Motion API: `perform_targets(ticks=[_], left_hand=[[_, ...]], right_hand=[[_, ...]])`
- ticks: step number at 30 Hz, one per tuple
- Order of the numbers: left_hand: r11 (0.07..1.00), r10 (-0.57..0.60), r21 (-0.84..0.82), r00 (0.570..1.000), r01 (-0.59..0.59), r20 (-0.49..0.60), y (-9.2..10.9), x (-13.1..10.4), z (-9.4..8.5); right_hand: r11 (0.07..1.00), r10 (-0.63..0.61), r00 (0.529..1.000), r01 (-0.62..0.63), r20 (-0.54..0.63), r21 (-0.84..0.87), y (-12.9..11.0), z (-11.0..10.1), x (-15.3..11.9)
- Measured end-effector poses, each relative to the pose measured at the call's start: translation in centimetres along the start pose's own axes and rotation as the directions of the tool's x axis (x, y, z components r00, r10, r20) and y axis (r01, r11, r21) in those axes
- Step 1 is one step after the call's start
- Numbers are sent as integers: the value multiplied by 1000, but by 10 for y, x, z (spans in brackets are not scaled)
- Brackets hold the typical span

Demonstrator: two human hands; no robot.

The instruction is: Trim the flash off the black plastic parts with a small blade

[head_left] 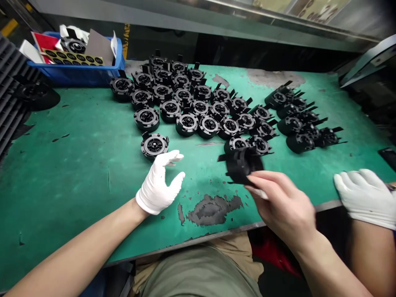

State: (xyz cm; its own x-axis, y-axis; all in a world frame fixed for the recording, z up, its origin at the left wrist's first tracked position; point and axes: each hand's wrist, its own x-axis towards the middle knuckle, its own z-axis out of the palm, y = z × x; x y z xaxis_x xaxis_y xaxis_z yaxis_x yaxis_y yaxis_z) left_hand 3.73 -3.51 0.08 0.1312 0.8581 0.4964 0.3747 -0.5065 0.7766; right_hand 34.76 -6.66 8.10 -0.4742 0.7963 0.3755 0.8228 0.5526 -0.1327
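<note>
My left hand (pixel 162 181), in a white glove, hovers over the green table with its thumb and fingers apart, holding nothing. Just beyond its fingertips stands a round black plastic housing (pixel 154 145) with a ringed face and tabs. In my bare right hand (pixel 286 206) is another black cylindrical housing (pixel 243 165), tilted and slightly blurred, pinched by its lower right edge. A small white scrap (pixel 258 192) shows under those fingers; its kind is unclear. Close behind the held part, several like housings (pixel 230 127) are grouped upright.
More tilted housings (pixel 298 140) cluster at the right. A co-worker's white-gloved hand (pixel 365 196) rests at the table's right edge. At the back left stands a blue bin (pixel 83 76) with papers and stickers. One housing (pixel 38 95) sits by a grey ribbed stack (pixel 12 82).
</note>
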Motion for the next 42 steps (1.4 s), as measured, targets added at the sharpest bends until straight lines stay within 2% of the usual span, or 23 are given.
perform_targets(ticks=[1,2,3,5,6,8,9,10,11,12,13,14,15,16,17,20,25,31,38,42], left_hand=[[1000,-1,5,1000,1,-5,0,0,0],[1000,-5,11,1000,5,-12,0,0,0],[1000,-11,18,1000,11,-14,0,1,-1],[999,-19,34,1000,19,-3,0,2,-2],[999,-15,40,1000,15,8,0,2,-3],[999,2,42,999,-5,52,2,4,-5],[999,16,28,996,-18,90,3,4,-6],[1000,30,1,990,-30,136,3,4,-7],[999,40,-32,981,-35,189,4,4,-7],[998,47,-62,970,-33,240,4,4,-7],[996,53,-82,958,-31,282,4,3,-7],[995,65,-88,947,-39,314,3,3,-7],[995,80,-78,938,-56,336,2,2,-7],[995,93,-61,931,-77,353,1,1,-6],[995,101,-43,925,-92,365,0,1,-6],[997,83,-22,922,-80,379,-2,2,-8],[997,83,-27,924,-78,374,-2,6,-10],[998,53,-42,928,-40,369,-4,4,-9],[997,73,-56,937,-57,341,-6,0,-11],[992,55,-128,939,-12,340,-8,0,-12]], right_hand=[[999,25,996,-23,-82,27,-2,-2,-3],[998,35,993,-29,-114,59,-4,-2,-5],[996,36,995,-28,-90,87,-5,-1,-7],[990,21,999,-25,33,138,-6,3,-7],[981,47,995,-62,83,182,-6,6,-5],[898,244,966,-258,83,357,-10,11,0],[782,402,913,-382,71,493,-15,13,3],[601,567,820,-481,84,638,-22,16,7],[370,694,708,-509,133,777,-32,19,10],[105,743,613,-504,269,857,-44,24,14],[-144,733,535,-480,419,865,-57,31,18],[-344,664,499,-458,558,819,-70,38,22],[-489,588,480,-430,651,759,-84,47,25],[-592,521,472,-402,712,699,-96,55,27],[-654,467,466,-389,751,648,-106,62,29],[-718,408,449,-380,795,583,-122,74,30],[-691,355,477,-446,804,569,-117,75,27],[-701,370,456,-435,810,565,-119,77,27],[-673,358,501,-446,788,590,-118,80,22],[-657,332,531,-463,780,595,-119,80,20]])
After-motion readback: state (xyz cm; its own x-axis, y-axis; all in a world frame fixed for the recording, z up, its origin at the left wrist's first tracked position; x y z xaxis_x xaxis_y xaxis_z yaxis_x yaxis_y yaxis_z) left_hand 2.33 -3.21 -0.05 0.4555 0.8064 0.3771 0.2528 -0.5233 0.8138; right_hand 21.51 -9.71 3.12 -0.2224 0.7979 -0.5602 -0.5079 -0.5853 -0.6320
